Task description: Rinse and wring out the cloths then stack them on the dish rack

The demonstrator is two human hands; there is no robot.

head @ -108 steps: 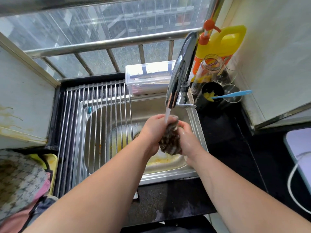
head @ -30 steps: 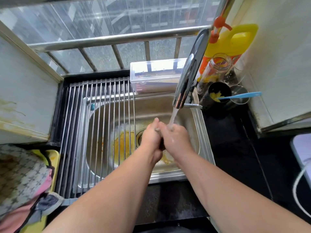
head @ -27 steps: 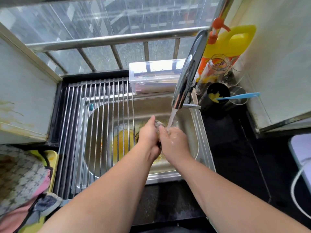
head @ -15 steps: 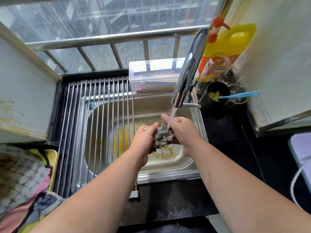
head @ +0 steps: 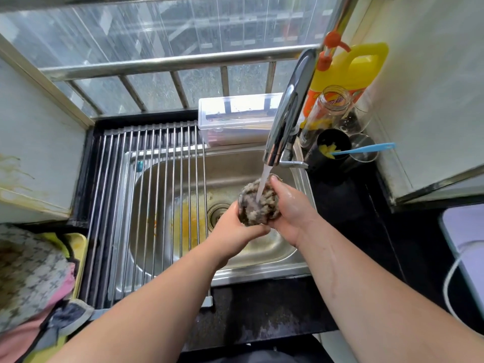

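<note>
At the far left the pile of cloths (head: 28, 279) lies heaped on the yellow tray (head: 80, 258), just as it did half a second ago. Just right of it the dish rack (head: 146, 205) spreads its steel rods over the left part of the sink (head: 262, 276), unchanged.

The change is in the middle. Half a second ago the cloth hung loose and ragged between two hands held a little apart, low over the drain. Now the cloth (head: 258, 205) is gathered into a rounded wad and sits higher, close under the spout, with the hands drawn in on it.

The left hand (head: 233, 229) grips the wad from below and from the left, its fingers curled round the underside. The right hand (head: 293, 208) cups the wad's right side, palm against the fabric and thumb laid over the top edge. Its other fingers are hidden behind the cloth. Both hands are clamped on the one cloth, above the sink basin and right of the drain.

Water (head: 263, 182) runs from the faucet (head: 288, 108) straight onto the top of the wad, beside the right thumb.

Behind the sink stands a clear box (head: 235, 121). Further right, on the dark counter (head: 340, 205), a glass jar (head: 324, 111), a yellow bottle (head: 351, 69) and a black cup (head: 330, 148) holding a blue-handled brush (head: 364, 149) stand where they stood before.
</note>
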